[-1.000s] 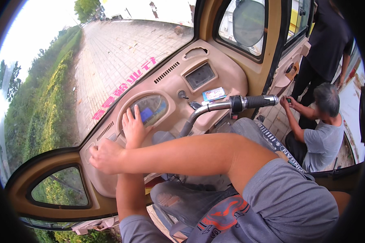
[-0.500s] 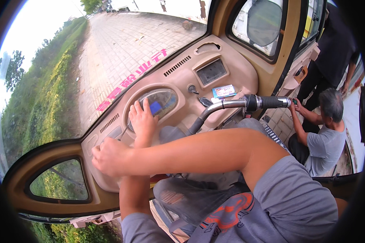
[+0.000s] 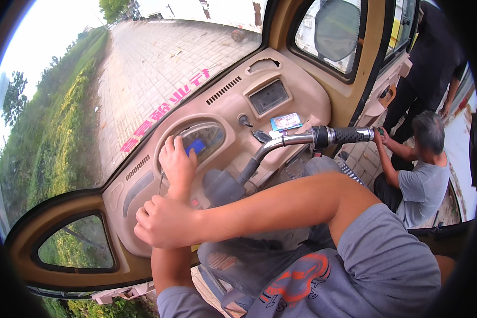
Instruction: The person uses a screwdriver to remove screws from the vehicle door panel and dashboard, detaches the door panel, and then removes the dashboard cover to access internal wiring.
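Observation:
My left hand (image 3: 177, 163) rests over the left part of the instrument cluster (image 3: 209, 133), a clear oval cover with a lit blue screen. Its fingers bend over the rim, and the thumb stands apart. My right forearm crosses over my left one. Closed in a fist, my right hand (image 3: 161, 220) sits just below the left wrist. A thin metal shaft (image 3: 161, 182) rises from that fist toward the rim under my left fingers. The fist hides its handle, and my left hand hides its tip. The beige dashboard (image 3: 135, 193) surrounds the cluster.
A chrome handlebar (image 3: 297, 139) with a black grip reaches right. Keys (image 3: 261, 136) and a small blue-and-white packet (image 3: 286, 122) lie on the dashboard. Outside on the right, a person in a grey shirt (image 3: 421, 180) crouches beside another in dark clothes (image 3: 434, 53).
My right fist has moved right and slightly down, closer to my left wrist. My left hand has shifted slightly left, its fingers more bent. The whole view has shifted a little.

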Available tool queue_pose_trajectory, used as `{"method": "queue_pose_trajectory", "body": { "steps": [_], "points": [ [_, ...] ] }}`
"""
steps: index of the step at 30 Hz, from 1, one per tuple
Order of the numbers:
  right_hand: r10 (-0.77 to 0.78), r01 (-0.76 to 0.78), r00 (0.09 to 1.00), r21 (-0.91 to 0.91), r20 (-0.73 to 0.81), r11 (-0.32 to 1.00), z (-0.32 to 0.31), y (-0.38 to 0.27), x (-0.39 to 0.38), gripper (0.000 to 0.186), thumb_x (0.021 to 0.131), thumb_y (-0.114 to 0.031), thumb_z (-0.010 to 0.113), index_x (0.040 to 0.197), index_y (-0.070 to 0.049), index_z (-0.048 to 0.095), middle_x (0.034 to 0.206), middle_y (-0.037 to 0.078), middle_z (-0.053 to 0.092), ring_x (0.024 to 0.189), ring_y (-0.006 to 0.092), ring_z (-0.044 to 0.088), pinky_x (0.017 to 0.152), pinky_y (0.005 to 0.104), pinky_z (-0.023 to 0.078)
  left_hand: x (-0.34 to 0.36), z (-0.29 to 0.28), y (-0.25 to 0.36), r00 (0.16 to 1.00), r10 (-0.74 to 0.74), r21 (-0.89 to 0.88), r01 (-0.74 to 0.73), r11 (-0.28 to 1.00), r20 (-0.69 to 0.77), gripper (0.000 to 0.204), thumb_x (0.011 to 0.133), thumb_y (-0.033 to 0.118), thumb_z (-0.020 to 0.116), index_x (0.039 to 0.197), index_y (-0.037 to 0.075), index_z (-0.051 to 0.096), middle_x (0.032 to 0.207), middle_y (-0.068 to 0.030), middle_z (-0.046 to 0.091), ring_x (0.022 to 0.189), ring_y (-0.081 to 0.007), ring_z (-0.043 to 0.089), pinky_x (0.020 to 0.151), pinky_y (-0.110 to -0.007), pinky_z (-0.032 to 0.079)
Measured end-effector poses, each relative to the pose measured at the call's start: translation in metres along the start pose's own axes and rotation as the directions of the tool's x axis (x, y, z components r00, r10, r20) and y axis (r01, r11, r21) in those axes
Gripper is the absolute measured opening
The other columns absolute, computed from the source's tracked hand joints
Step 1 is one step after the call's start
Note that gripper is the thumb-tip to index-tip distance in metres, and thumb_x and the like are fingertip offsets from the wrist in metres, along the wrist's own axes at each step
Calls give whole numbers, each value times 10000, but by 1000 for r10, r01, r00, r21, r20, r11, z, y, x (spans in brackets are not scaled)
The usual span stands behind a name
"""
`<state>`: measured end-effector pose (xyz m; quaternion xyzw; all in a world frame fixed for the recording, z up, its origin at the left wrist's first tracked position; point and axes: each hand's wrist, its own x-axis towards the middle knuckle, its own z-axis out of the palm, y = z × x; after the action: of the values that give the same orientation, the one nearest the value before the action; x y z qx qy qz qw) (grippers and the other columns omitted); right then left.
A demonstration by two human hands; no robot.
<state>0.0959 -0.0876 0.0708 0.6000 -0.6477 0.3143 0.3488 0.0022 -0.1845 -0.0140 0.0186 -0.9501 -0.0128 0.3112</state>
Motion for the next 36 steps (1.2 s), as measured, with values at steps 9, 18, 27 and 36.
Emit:
{"method": "queue_pose_trajectory", "body": {
  "steps": [9,18,27,36],
  "points": [
    [179,-146,957,156,-228,977,-135,48,-18,153,805,-131,640,926,-47,599,912,105,644,665,225,572,594,366,475,12,2,-38,973,-98,-285,156,946,210,421,763,227,785,1118,47,650,1081,-147,672,1081,-312,603,929,-414,454],
    [809,-661,224,525,-543,536,-271,160,-173,184,956,-176,641,1014,-2,627,975,56,698,688,54,570,639,192,480,22,-54,-14,856,-68,-409,313,857,513,347,786,38,750,1081,3,571,950,-144,663,867,-234,641,791,-351,495],
    [859,-749,287,459,-424,477,-264,141,-188,188,962,-173,631,1042,-3,620,1023,68,691,791,72,599,717,216,513,-21,-134,4,945,231,-284,-162,945,231,327,725,-17,753,992,36,571,1079,-108,652,982,-337,605,882,-398,463],
    [866,-737,314,475,-390,481,-269,146,-200,189,967,-159,610,1050,10,618,1065,100,692,806,86,600,707,217,504,-59,-155,-61,864,24,-375,193,907,503,314,720,-20,758,983,66,608,1017,-74,676,980,-298,625,969,-406,416]
  ]
}}
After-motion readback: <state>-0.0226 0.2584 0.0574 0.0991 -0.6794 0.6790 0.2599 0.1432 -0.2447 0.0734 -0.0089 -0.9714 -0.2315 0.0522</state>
